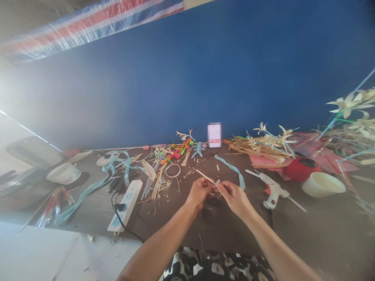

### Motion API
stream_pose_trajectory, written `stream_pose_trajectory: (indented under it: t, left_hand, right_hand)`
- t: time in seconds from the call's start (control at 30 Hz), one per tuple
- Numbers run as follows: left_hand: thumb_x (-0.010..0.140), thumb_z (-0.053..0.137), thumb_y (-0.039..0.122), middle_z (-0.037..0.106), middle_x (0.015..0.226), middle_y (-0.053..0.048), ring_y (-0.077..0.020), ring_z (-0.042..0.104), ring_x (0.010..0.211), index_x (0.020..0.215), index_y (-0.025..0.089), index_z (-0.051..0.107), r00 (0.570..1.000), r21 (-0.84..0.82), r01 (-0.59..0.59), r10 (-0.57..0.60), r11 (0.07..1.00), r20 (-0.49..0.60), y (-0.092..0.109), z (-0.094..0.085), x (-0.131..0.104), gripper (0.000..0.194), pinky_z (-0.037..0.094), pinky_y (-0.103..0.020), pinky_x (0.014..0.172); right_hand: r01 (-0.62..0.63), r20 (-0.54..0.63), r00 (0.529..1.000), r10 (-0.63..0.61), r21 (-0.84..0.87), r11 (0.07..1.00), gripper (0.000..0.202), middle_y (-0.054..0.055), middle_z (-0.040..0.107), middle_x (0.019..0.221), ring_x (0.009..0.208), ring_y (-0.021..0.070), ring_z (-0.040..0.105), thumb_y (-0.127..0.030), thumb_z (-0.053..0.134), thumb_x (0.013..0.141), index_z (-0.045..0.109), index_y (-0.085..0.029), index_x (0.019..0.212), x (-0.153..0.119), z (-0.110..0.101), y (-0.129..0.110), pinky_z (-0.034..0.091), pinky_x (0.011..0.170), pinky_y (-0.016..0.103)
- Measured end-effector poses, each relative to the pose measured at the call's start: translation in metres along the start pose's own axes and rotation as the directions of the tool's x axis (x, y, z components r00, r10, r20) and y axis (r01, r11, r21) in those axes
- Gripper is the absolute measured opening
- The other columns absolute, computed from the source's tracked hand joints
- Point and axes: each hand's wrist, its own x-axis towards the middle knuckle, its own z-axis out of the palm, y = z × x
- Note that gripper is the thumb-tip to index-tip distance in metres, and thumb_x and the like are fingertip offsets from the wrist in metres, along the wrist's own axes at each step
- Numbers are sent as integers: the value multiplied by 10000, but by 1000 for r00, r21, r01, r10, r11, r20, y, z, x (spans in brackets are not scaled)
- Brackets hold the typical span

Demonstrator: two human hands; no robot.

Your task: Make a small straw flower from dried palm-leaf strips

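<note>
Several pale flowers (348,105) on stems at the right side of the surface (322,234) look finished, while the pale strip (206,176) between the two hands seems only partly worked. Loose husk (149,169) and shavings (165,187) lie to the left, so raw material appears to remain; how much shaping the strip needs, I cannot tell. The left hand (199,192) has its grip closed in a pinch on the strip, whose far end juts up and leftward. The right hand (235,197) has its grip closed too, fingertips pinching the near end, just beside the left fingertips. A glue gun (274,191) rests untouched to the right.
</note>
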Motion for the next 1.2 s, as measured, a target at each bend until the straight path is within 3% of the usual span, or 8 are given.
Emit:
stream_pose_trajectory:
  t: [0.2, 0.33, 0.47, 0.77, 0.97, 1.07, 1.13, 1.2]
  left_hand:
    - [611, 615, 348, 553, 638, -21, -82, 479, 513, 791, 108, 584, 999, 199, -49, 46, 979, 19, -6, 0, -14, 302, 358, -161, 408]
    - [655, 564, 383, 545, 604, -19, -69, 446, 471, 733, 106, 605, 999, 286, -40, 29, 957, 42, -11, 0, -21, 290, 356, -169, 414]
    - [667, 557, 383, 528, 564, -5, -66, 419, 454, 700, 114, 602, 991, 333, -134, 125, 933, 49, -11, 0, -30, 275, 346, -177, 429]
    - [691, 557, 332, 586, 645, -43, -123, 502, 603, 672, 123, 625, 948, 445, -315, 250, 839, 199, 14, -7, -51, 221, 371, -217, 565]
    - [679, 578, 321, 575, 641, -39, -115, 494, 610, 646, 135, 630, 928, 456, -373, 321, 808, 190, 29, -3, -56, 196, 357, -215, 571]
    - [670, 586, 327, 571, 641, -38, -108, 494, 591, 635, 136, 632, 936, 437, -351, 313, 828, 159, 30, -4, -56, 200, 350, -207, 535]
    - [654, 599, 337, 561, 610, -29, -94, 479, 545, 624, 131, 623, 956, 385, -290, 281, 876, 80, 27, -7, -53, 209, 340, -199, 496]
    - [634, 612, 353, 555, 584, -19, -82, 463, 504, 630, 128, 614, 975, 266, -205, 221, 942, -30, 22, -8, -50, 225, 335, -192, 462]
  right_hand:
    - [-38, -18, 999, 35, -135, 990, 354, -18, 470, 472, 455, 110, 395, -468, 444, 739, 551, -190, 547, -5, 3, 1, 264, 460, 219]
    - [-81, 44, 996, 82, -18, 997, 397, -23, 437, 448, 444, 102, 381, -494, 440, 727, 524, -168, 518, -6, 4, 7, 265, 441, 214]
    - [-169, 127, 980, 151, 145, 975, 402, -46, 377, 401, 410, 82, 335, -497, 463, 716, 503, -161, 500, -12, 5, 6, 240, 417, 209]
    - [-493, 460, 835, 301, 385, 780, 352, -70, 349, 372, 333, 36, 235, -480, 530, 688, 559, -145, 581, -21, -8, -12, 118, 357, 206]
    - [-554, 536, 798, 277, 470, 687, 323, -79, 335, 377, 330, 23, 194, -450, 551, 690, 555, -143, 591, -16, -19, -16, 88, 346, 198]
    - [-583, 519, 800, 301, 552, 597, 314, -88, 313, 372, 321, 21, 176, -448, 565, 674, 528, -153, 572, -6, -35, -12, 83, 339, 188]
    - [-531, 420, 847, 325, 658, 534, 301, -98, 287, 372, 317, 22, 166, -443, 578, 659, 509, -165, 568, 1, -48, -7, 97, 334, 183]
    - [-407, 256, 908, 332, 725, 556, 285, -95, 305, 390, 320, 21, 174, -441, 575, 663, 520, -168, 605, 6, -54, -5, 115, 337, 182]
